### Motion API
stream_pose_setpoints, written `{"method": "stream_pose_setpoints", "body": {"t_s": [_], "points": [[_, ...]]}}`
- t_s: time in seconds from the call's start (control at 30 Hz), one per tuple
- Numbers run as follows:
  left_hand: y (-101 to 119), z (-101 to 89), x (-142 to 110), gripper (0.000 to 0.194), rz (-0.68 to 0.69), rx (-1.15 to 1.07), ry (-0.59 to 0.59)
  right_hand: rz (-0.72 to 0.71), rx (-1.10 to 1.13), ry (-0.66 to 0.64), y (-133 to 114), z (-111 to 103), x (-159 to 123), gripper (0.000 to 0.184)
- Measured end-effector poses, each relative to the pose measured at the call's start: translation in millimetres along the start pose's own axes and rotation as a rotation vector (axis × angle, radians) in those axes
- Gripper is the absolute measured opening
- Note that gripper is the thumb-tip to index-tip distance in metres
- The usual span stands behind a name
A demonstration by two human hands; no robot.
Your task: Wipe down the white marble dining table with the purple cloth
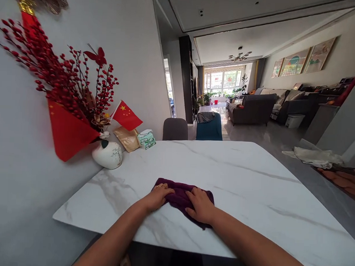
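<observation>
A dark purple cloth lies bunched and partly folded on the white marble-patterned table, near its front edge. My left hand grips the cloth's left end, with a ring on one finger and the thumb resting across the fabric. On the right part of the cloth, my right hand presses down with its fingers bent over it and its thumb pointing inward. The fingertips of both hands are partly hidden in the folds.
At the table's left stand a white vase with red berry branches, a small red flag, a brown paper packet and a tissue pack. Behind the far edge are a grey chair and a blue chair.
</observation>
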State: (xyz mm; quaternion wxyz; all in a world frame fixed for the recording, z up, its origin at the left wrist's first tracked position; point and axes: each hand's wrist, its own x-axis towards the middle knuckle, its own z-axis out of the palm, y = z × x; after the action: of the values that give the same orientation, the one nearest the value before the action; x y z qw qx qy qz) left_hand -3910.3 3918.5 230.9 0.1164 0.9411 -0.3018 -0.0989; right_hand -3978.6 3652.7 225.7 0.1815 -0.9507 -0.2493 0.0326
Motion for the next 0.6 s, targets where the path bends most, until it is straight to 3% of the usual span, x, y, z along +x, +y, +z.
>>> {"method": "stream_pose_setpoints", "body": {"t_s": [0.13,0.27,0.4,0.6], "points": [[17.0,-6.6,-42.2,0.042,-0.179,-0.034,-0.02,-0.154,0.147,-0.075,-30.7,10.3,-22.4,0.082],[65.0,17.7,-53.3,0.062,-0.351,-0.014,0.026,-0.248,0.172,-0.01,-41.1,26.6,-32.2,0.068],[115.9,38.7,-45.2,0.075,-0.547,-0.032,0.042,-0.326,0.213,0.151,-17.5,30.3,-52.3,0.051],[147.5,28.9,-40.8,0.099,-0.541,-0.172,0.028,-0.241,0.078,0.531,36.2,19.0,-118.0,0.042]]}}
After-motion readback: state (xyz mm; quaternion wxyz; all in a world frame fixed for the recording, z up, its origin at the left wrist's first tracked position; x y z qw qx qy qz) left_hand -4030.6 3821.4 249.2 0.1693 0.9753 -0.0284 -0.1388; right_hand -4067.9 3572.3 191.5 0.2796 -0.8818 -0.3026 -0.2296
